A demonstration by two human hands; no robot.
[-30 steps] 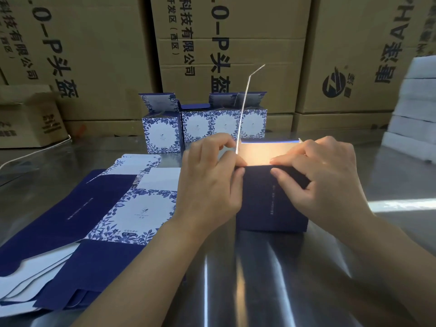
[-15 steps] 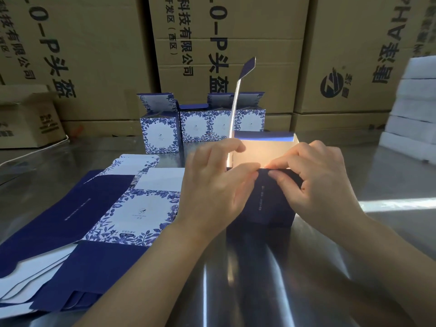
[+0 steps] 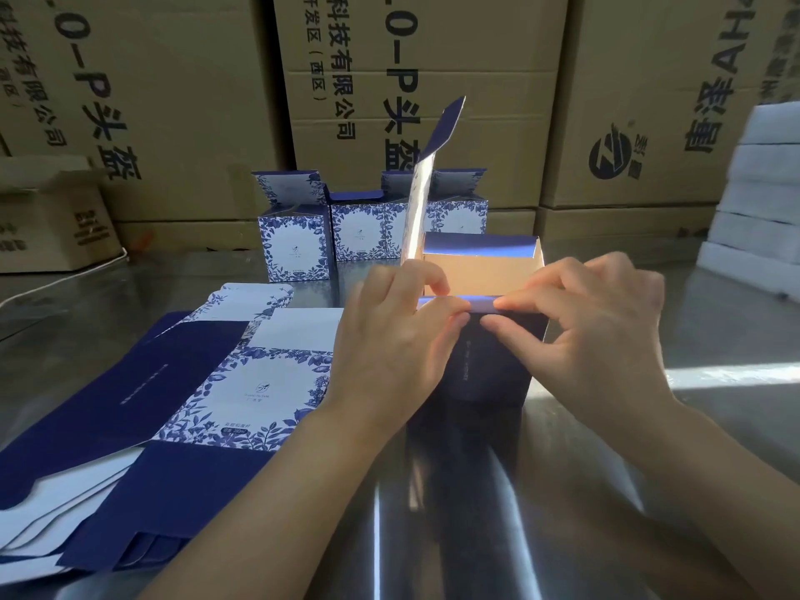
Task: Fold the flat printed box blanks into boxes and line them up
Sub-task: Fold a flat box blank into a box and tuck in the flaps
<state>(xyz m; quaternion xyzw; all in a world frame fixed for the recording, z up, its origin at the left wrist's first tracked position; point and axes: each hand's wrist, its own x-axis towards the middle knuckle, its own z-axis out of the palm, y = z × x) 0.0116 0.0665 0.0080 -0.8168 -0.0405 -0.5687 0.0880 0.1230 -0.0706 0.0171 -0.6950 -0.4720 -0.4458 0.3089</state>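
- The box (image 3: 489, 374) is standing upright on the tabletop (image 3: 476, 534), open end up, right in front of the person.
- Left hand (image 3: 389, 339) and right hand (image 3: 597, 331) are both pinching the near flap (image 3: 476, 303), fingers (image 3: 532, 298) clamped along its fold.
- I'd be creasing right on the score line, pressing evenly from both ends so the walls aren't bowing.
- The tall lid (image 3: 426, 184) is sticking up on the left, so I'd be keeping it clear for now.
- Finished boxes (image 3: 298, 249) are sitting in a row at the back, and flat blanks (image 3: 242, 383) are lying off to the left.
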